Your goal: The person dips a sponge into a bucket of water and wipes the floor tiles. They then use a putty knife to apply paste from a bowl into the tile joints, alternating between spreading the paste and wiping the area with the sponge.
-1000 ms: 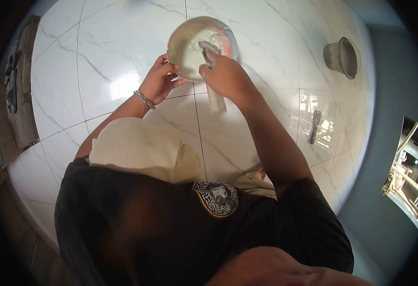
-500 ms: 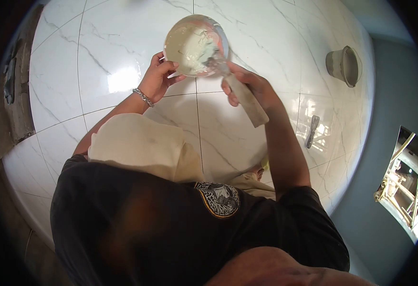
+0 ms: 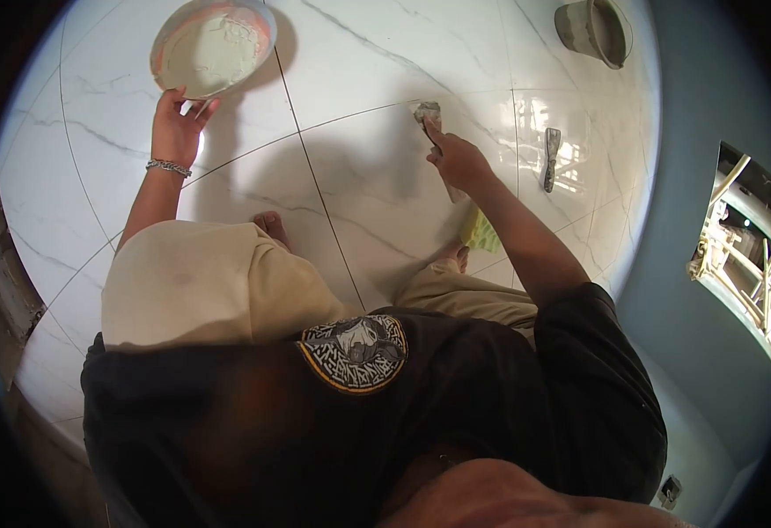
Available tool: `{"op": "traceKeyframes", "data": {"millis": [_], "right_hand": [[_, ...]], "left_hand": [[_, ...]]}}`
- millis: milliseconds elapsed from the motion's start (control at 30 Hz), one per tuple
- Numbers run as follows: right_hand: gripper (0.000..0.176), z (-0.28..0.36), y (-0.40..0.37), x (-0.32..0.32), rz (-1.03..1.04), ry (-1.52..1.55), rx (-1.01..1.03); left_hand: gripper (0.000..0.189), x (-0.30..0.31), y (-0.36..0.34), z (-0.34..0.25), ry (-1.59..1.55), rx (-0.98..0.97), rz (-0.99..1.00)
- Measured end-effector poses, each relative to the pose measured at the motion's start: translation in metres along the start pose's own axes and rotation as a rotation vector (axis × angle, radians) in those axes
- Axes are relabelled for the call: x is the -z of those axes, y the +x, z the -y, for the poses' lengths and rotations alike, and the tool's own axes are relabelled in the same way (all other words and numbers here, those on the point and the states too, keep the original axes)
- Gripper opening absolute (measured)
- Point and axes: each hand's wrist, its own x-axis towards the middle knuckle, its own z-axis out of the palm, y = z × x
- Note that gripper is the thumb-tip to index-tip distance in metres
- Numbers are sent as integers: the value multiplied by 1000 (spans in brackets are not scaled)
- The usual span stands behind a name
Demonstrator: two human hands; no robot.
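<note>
At the upper left, a round bowl holds pale, creamy paste, with pinkish smears on its inner wall. My left hand, with a chain bracelet at the wrist, grips the near rim of the bowl. My right hand is closed round a putty knife, its index finger stretched along the tool toward the blade. Grey-white paste clings to the blade, which is low over or on the tiles; contact cannot be told. Part of the handle shows below the hand.
A grey bucket stands at the upper right. A second scraper lies on the tiled floor. Something yellow-green is beside my right foot. The blue-grey wall has an opening at the right.
My right hand and the putty knife have left the bowl and moved right and nearer my body. In view, the bowl and left hand sit farther left. The camera view has shifted.
</note>
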Motion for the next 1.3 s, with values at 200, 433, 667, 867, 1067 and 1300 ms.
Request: {"op": "traceKeyframes", "data": {"millis": [200, 433, 667, 867, 1067, 1300], "right_hand": [[67, 12, 25, -6, 18, -160, 9], [63, 51, 24, 7, 96, -140, 125], [51, 39, 23, 23, 171, -51, 232], [50, -7, 60, 77, 124, 398, -272], [49, 20, 38, 70, 317, 37, 58], [53, 15, 62, 74, 186, 182, -1]], "left_hand": [[39, 13, 7, -6, -47, -17, -122], [40, 20, 9, 2, -52, -5, -156], [42, 39, 23, -1, -104, -50, -204], [46, 41, 21, -1, -119, -61, -252], [40, 57, 33, 3, -95, -13, -228], [43, 57, 32, 5, 21, -11, -203]]}}
